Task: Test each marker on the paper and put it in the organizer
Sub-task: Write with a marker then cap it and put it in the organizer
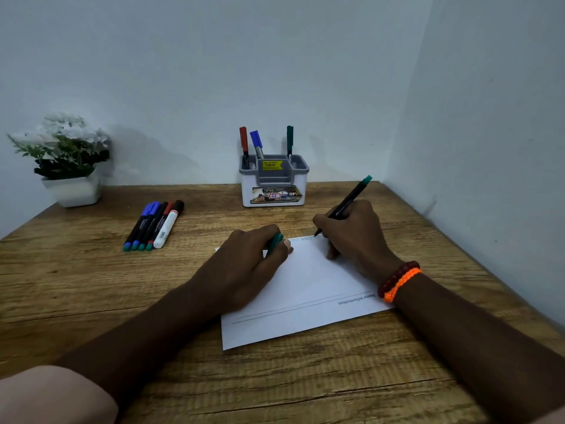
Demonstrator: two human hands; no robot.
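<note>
I am leaning my forearms over the near edge of the table (305,393), with the paper (305,289) lying slightly askew in front of me, nearer the right edge. My left hand (247,264) is resting on the paper's left side, fingers curled round the green cap (274,243). My right hand (356,231) is gripping the uncapped green marker (344,206) in a writing hold, its tip touching the paper's far edge, where a small zigzag (307,239) is showing. So I am testing this one now; capping and storing it are still to come. Farther off, toward the left edge, five markers (154,224) are lying side by side, apparently still waiting. At the far edge, against the wall, the organizer (273,182) is already holding three markers upright: red (243,140), blue (256,142) and dark green (289,140).
</note>
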